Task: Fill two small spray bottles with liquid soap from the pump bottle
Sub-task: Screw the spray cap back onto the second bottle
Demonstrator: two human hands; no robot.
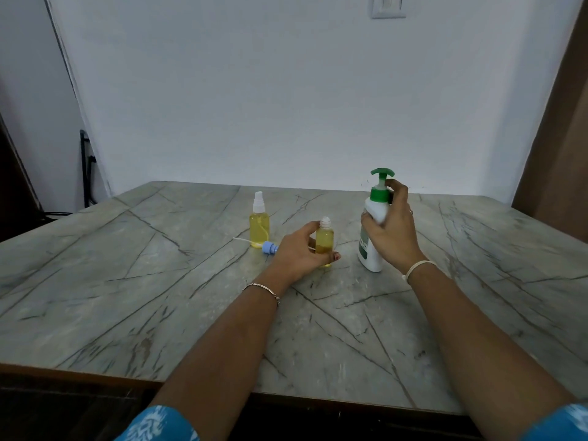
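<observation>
Nearest, two bare forearms reach out from blue-and-white patterned sleeves [156, 424] over the grey, dark-veined marble-look tabletop [159, 313]. The left wrist wears a thin metal bracelet [264, 289] and the right a pale band [416, 267].

The left hand [299, 254] is curled round a small clear plastic bottle of yellow liquid [324, 241]. Its thumb lies across the lower front and its fingers wrap behind, up towards the shoulder. This bottle stands on the table with its threaded neck uncapped.

Just right of it, the right hand [394, 230] grips the white plastic pump bottle with a green collar and green pump head [372, 249]. The thumb presses on the white body, the palm covers the right side, and the forefinger reaches up beside the collar. The bottle's base is down at the tabletop and the pump head is untouched.

Behind the left hand, a light-blue spray cap with a white dip tube [270, 248] lies on its side. Just beyond it stands a second small clear bottle of yellow liquid, capped with a white sprayer [259, 226].

Farther off are a plain pale wall and a white switch plate [388, 6].
</observation>
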